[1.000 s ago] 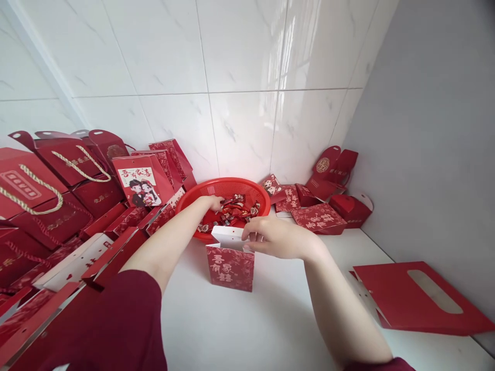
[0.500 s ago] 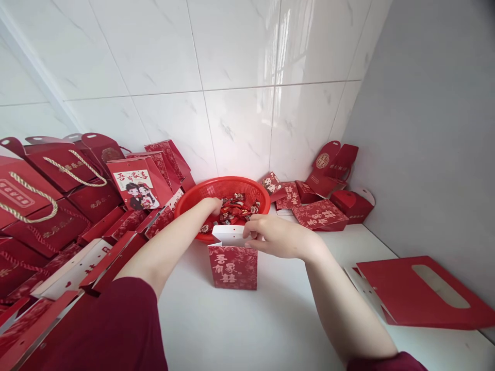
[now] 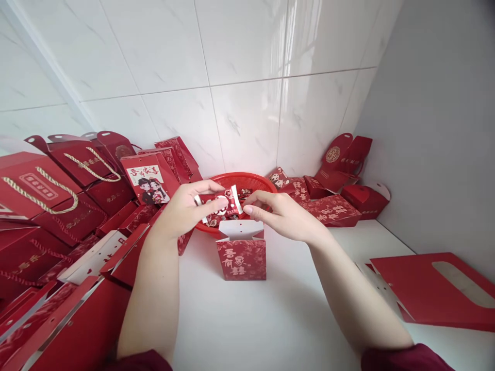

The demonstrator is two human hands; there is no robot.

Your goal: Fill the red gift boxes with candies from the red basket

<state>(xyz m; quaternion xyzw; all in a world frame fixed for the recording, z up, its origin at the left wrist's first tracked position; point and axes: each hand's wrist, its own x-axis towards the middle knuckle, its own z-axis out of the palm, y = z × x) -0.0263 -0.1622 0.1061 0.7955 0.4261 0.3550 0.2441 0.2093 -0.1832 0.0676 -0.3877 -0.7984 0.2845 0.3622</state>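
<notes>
A small red gift box (image 3: 242, 257) with gold characters stands open on the white counter, its white flap up. Above it my left hand (image 3: 188, 206) holds a red and white wrapped candy (image 3: 224, 202). My right hand (image 3: 279, 214) reaches in from the right, its fingertips at the candy's right end. Behind both hands sits a round red plastic basket (image 3: 258, 180) with several more wrapped candies in it.
Red gift bags with rope handles (image 3: 50, 180) and flat red boxes are piled along the left. More small red boxes (image 3: 332, 208) lie by the back right corner. A flat red bag (image 3: 441, 288) lies at the right. Tiled walls close the back.
My left hand has come out of the basket with a candy and risen above the open box. My right hand has let go of the box flap and moved up to the candy.
</notes>
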